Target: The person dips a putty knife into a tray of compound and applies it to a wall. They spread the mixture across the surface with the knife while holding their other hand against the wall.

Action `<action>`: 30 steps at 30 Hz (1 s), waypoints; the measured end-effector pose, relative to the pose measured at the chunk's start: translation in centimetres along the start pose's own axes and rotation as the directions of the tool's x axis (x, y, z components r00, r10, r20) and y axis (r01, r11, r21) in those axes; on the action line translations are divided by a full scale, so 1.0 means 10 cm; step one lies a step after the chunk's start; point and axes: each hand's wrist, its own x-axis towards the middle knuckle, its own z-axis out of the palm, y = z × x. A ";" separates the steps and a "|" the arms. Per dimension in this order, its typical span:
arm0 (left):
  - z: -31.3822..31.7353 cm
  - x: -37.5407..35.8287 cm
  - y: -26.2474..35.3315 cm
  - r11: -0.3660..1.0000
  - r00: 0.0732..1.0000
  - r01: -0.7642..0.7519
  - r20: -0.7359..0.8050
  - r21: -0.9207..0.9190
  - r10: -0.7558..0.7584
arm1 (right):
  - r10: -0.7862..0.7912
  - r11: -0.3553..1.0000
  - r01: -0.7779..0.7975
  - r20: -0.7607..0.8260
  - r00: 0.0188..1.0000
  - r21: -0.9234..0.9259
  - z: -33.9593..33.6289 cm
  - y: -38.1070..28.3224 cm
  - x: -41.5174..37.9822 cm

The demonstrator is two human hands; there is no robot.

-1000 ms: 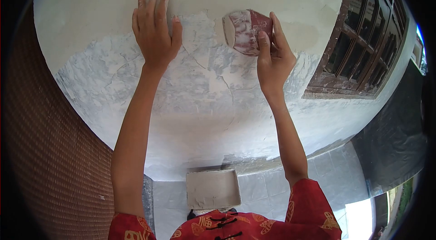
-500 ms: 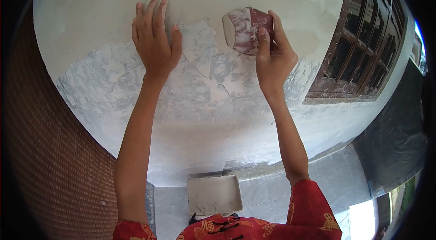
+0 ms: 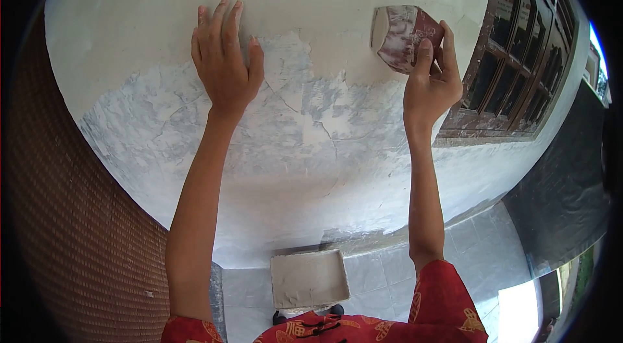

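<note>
My left hand (image 3: pixel 224 67) lies flat against the wall (image 3: pixel 285 142), fingers spread, with nothing in it. Higher on the right, my right hand (image 3: pixel 431 90) grips a dark red putty scraper (image 3: pixel 403 38) between thumb and fingers. White putty smears cover the scraper's face, and its left edge rests against the wall. Smooth cream putty coats the upper wall. Below a ragged line, the surface is patchy white and grey with thin cracks.
A brown wooden window (image 3: pixel 519 64) stands close to the right of my right hand. On the tiled floor (image 3: pixel 376 275) below sits a rectangular tray (image 3: pixel 311 278) of putty, near my feet. A woven brown panel (image 3: pixel 84 213) runs along the left, and a dark sheet (image 3: pixel 561 181) hangs at the right.
My right hand has moved the scraper to the right along the wall, closer to the window. My left hand stays in nearly the same place.
</note>
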 end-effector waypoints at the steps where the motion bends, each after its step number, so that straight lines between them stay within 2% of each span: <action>1: 0.00 0.00 0.00 1.000 1.000 0.004 -0.004 0.000 -0.004 | 0.038 0.998 -0.037 -0.011 0.999 0.058 -0.01 -0.06 0.01; 3: -0.02 0.00 0.00 1.000 1.000 0.001 0.014 -0.002 -0.001 | -0.023 0.997 0.017 0.082 0.996 0.076 0.10 -0.07 -0.10; 5: -0.02 0.00 -0.01 1.000 1.000 0.009 0.014 -0.002 -0.009 | 0.015 1.000 -0.015 0.220 0.975 -0.002 0.23 -0.09 -0.25; 7: -0.02 0.00 0.00 1.000 1.000 0.015 0.010 0.006 -0.015 | -0.019 0.998 0.031 0.220 0.975 -0.053 0.28 0.01 -0.26; 9: -0.03 0.00 0.00 1.000 0.999 0.024 0.022 0.008 -0.024 | -0.026 0.997 0.031 0.089 0.996 -0.065 0.16 0.10 -0.13; 10: -0.03 0.00 0.01 1.000 1.000 0.025 0.016 0.012 -0.025 | 0.026 0.997 -0.021 0.058 0.998 -0.075 0.05 0.07 -0.05; 11: -0.03 0.00 0.02 1.000 1.000 0.022 0.013 0.012 -0.023 | 0.072 0.997 -0.072 -0.013 0.997 0.026 0.01 0.03 0.00; 13: -0.03 0.00 0.02 1.000 1.000 0.019 0.013 0.011 -0.019 | 0.056 0.993 -0.054 -0.014 0.998 0.100 0.01 -0.03 0.03; 16: -0.03 0.00 0.02 0.999 0.999 0.033 0.025 -0.003 -0.033 | 0.033 0.996 -0.050 0.208 0.978 0.075 0.19 -0.07 -0.19; 17: -0.03 -0.01 0.01 0.999 0.999 0.033 0.023 0.003 -0.033 | -0.015 0.999 0.005 0.226 0.974 0.048 0.29 0.01 -0.25; 19: -0.04 -0.01 0.01 1.000 0.999 0.025 0.023 0.011 -0.026 | -0.014 0.999 0.023 0.204 0.979 -0.038 0.28 0.05 -0.21; 21: -0.04 0.00 0.02 0.999 0.999 0.042 0.030 0.000 -0.042 | 0.078 0.996 -0.081 0.097 0.992 0.029 0.15 0.09 -0.01; 22: -0.04 0.00 0.01 0.999 0.999 0.041 0.024 0.004 -0.041 | 0.042 0.997 -0.044 0.032 0.999 0.057 0.07 0.10 0.08; 23: -0.03 -0.01 0.00 0.999 0.999 0.036 0.018 -0.001 -0.036 | 0.126 0.989 -0.126 0.003 0.992 0.072 0.00 0.08 0.15; 25: -0.02 0.00 0.01 0.999 0.999 0.033 0.012 -0.010 -0.033 | 0.093 0.983 -0.093 0.004 0.996 0.157 0.00 -0.01 0.19; 28: -0.03 -0.02 0.02 0.999 0.999 0.040 0.024 -0.004 -0.039 | 0.073 0.984 -0.101 0.182 0.980 0.148 0.19 0.00 0.01; 29: -0.03 -0.02 0.01 0.999 0.999 0.040 0.022 -0.007 -0.040 | 0.078 0.992 -0.097 0.212 0.974 0.080 0.23 0.02 -0.04; 30: -0.03 0.00 0.01 0.999 0.999 0.036 0.019 -0.008 -0.036 | 0.102 0.990 -0.116 0.168 0.981 0.078 0.23 0.06 -0.02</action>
